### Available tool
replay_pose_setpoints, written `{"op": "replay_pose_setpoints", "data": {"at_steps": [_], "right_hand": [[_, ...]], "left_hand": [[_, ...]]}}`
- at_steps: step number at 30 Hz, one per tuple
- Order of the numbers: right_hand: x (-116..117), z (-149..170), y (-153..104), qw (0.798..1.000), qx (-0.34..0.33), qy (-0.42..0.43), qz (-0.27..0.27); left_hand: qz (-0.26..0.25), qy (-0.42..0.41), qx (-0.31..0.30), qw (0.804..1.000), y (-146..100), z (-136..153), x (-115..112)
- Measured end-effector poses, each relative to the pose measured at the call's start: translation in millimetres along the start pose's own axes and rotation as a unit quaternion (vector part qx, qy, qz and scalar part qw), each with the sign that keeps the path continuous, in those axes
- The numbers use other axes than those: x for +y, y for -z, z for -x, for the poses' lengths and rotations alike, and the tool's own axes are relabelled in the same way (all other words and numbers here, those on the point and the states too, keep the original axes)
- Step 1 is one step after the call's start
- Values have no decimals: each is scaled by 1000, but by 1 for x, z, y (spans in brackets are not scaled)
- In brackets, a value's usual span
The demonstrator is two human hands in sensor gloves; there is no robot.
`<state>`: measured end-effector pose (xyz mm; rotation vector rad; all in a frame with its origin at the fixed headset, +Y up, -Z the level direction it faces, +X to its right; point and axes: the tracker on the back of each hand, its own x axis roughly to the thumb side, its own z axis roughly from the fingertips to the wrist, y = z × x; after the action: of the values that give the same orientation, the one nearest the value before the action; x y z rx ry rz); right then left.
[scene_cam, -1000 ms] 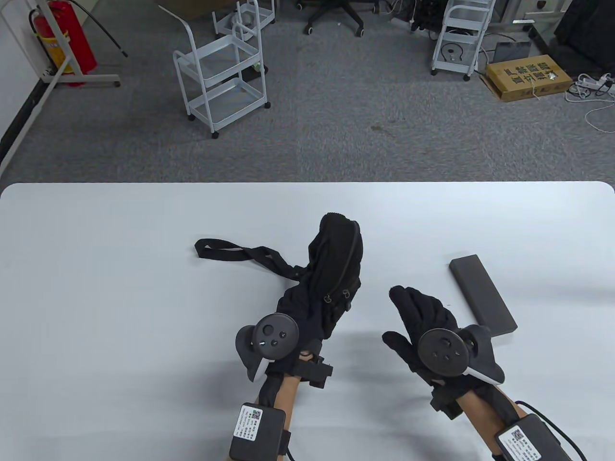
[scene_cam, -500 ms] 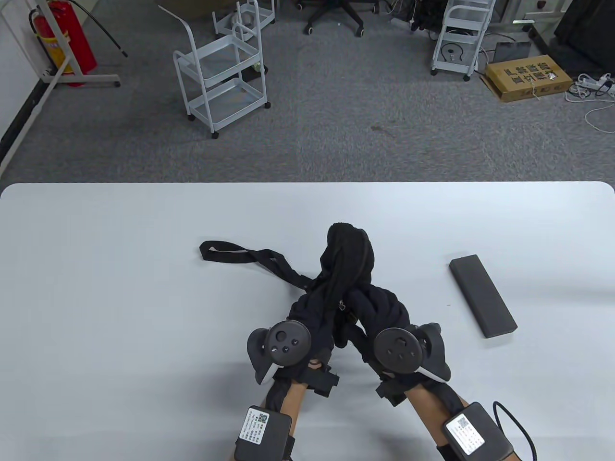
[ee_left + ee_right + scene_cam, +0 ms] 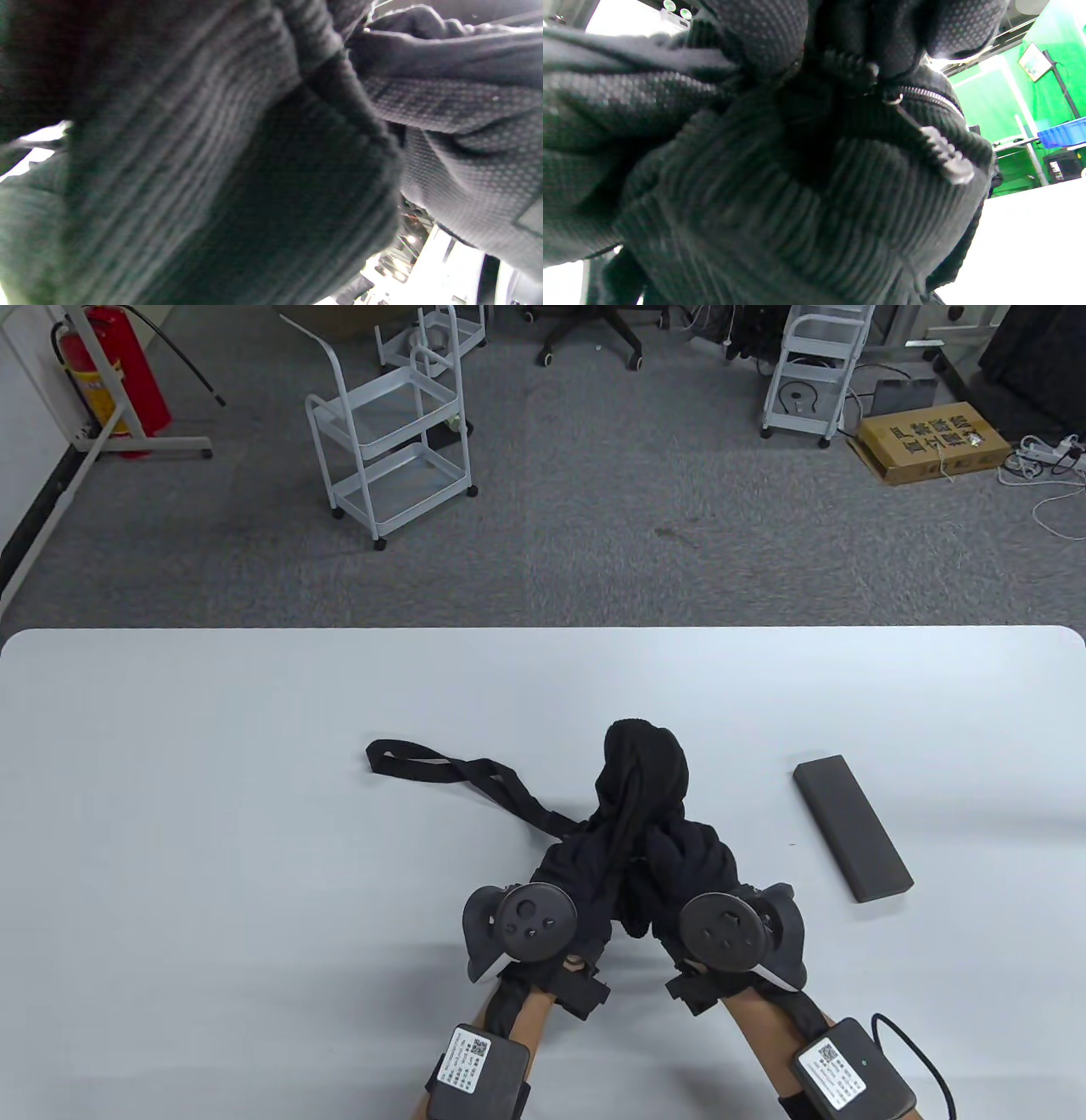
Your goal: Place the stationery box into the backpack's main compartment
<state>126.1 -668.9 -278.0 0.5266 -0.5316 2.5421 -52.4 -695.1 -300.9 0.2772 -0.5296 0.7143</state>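
A small black corduroy backpack point(image 3: 638, 768) lies crumpled on the white table point(image 3: 212, 814), its strap point(image 3: 441, 768) trailing to the left. My left hand point(image 3: 568, 869) grips its near left side. My right hand point(image 3: 679, 857) grips its near right side. In the right wrist view my fingers point(image 3: 772, 29) pinch the fabric beside the zipper point(image 3: 925, 99), and a zipper pull point(image 3: 946, 156) hangs free. The left wrist view is filled with corduroy fabric point(image 3: 212, 169). The dark grey stationery box point(image 3: 852, 827) lies flat on the table to the right of the backpack, apart from both hands.
The table's far edge point(image 3: 543, 629) runs across the middle of the table view. Beyond it on the carpet stand white carts point(image 3: 390, 432), a cardboard box point(image 3: 933, 441) and a fire extinguisher point(image 3: 114, 377).
My right hand moved left from the open table and took hold of the backpack. The backpack and my left hand shifted right. The backpack bunched up narrower. The box has not moved.
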Motion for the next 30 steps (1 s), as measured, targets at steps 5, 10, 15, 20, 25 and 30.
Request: {"op": "replay_pose_setpoints", "data": {"at_steps": [5,10,15,20,25,30], "right_hand": [[-15,2,-4,1000,-16,12,20],[-23,-1,-6,999,-27,14,32],[-27,-4,-7,998,-37,8,41],[-32,-1,-6,998,-30,16,44],[-39,2,-5,998,-21,27,50],[-44,7,-5,998,-12,34,56]], "left_hand": [[-15,7,5,1000,-2,3,4],[-21,7,4,1000,-3,4,6],[-23,4,1,1000,-4,5,9],[-22,8,-1,1000,-4,6,10],[-21,8,-2,1000,-4,6,11],[-17,12,-3,1000,-5,6,11]]}}
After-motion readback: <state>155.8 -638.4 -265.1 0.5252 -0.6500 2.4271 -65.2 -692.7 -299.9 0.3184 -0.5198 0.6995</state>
